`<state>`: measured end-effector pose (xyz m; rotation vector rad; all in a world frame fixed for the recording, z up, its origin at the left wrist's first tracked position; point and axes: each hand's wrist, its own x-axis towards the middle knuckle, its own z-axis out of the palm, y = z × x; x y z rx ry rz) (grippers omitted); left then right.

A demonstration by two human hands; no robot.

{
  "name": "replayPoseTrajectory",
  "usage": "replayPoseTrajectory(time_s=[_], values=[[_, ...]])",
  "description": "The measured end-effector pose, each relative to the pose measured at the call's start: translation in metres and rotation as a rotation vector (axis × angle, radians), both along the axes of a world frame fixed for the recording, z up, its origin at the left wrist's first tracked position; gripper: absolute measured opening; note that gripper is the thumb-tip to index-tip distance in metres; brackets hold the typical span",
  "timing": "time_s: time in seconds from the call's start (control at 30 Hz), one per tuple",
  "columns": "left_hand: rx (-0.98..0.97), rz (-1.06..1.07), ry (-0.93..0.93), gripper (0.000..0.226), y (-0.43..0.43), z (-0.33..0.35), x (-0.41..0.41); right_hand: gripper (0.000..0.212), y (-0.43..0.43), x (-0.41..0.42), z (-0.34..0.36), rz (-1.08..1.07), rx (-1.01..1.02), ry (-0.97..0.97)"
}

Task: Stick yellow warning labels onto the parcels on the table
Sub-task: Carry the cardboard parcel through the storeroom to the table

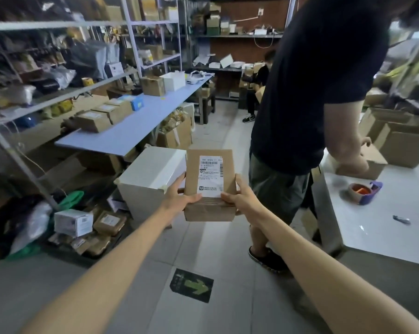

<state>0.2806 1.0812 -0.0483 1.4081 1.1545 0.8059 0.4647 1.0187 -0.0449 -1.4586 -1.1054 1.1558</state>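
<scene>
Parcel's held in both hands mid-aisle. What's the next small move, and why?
Probably carry the parcel left to the blue table, beside the other boxes: the left hand and right hand grip it in mid-air, and it shows no yellow label.

The left grip (179, 198) and right grip (242, 201) are slim-fingered, on lean, bare forearms (121, 256).

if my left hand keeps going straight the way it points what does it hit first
Probably the white box, just beyond the left hand, which grips the parcel. Depth is unclear: if the box sits lower, the hand passes over it toward the carton by the table.
</scene>
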Motion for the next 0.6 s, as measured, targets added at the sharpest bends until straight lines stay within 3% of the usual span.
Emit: replayPoseTrajectory(time_s=[0.47, 0.6], values=[[-0.01, -0.022, -0.038, 0.085, 0.219, -0.012, 0.029, 0.049, 0.215, 0.03, 0.009, -0.023, -0.072, -0.096], [-0.031, -0.054, -0.097, 0.081, 0.287, -0.001, 0.033, 0.065, 0.284, 0.033, 0.017, -0.029, -0.077, -0.084]])
